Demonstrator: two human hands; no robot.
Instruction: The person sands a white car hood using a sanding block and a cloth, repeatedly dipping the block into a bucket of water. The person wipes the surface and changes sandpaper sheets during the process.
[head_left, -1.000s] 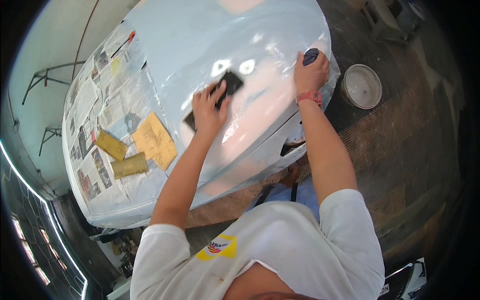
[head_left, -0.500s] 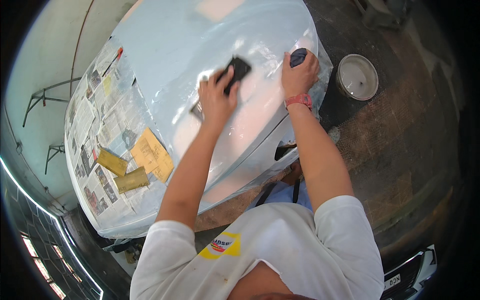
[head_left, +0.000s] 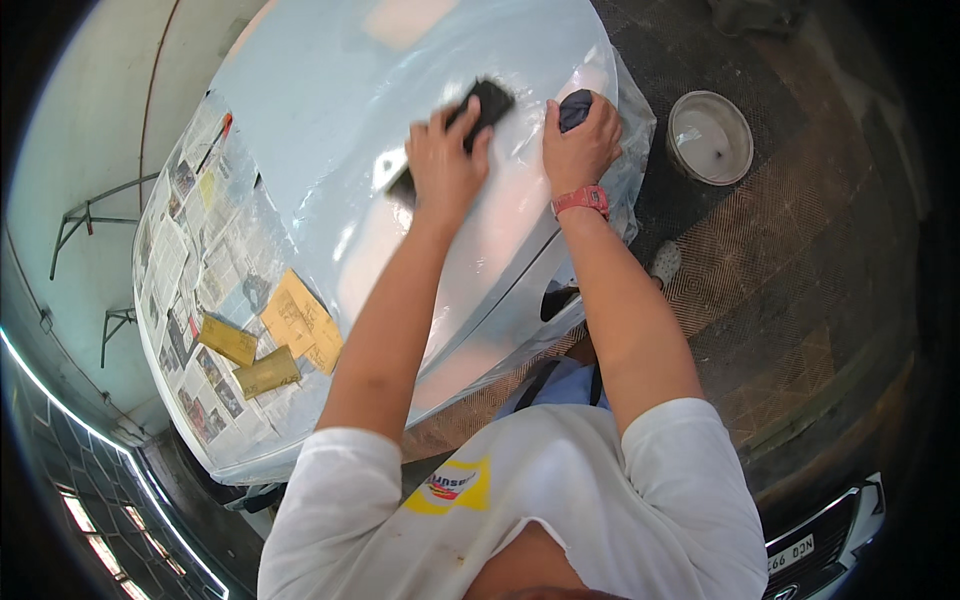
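Observation:
Under both my hands lies a large curved car panel (head_left: 330,110), wet and shiny, pale blue-grey with pinkish patches. My left hand (head_left: 446,170) is closed around a long dark sanding block (head_left: 488,108) laid flat on the panel; its other end shows past my wrist side. Farther right, near the panel's edge, my right hand (head_left: 584,150) grips a bunched dark cloth (head_left: 574,110) against the surface. The palm hides most of that cloth. A red watch (head_left: 580,202) is on my right wrist.
Newspaper sheets (head_left: 185,240) cover the panel's left part, with two yellow blocks (head_left: 268,373) and tan paper sheets (head_left: 303,318) on them. A round metal basin (head_left: 745,165) of cloudy water stands on the patterned floor at right. Wall brackets (head_left: 100,218) stick out at left.
My left hand has slid the sanding block a little right and away across the panel. My right hand keeps its grip on the cloth near the edge. The whole view has shifted slightly.

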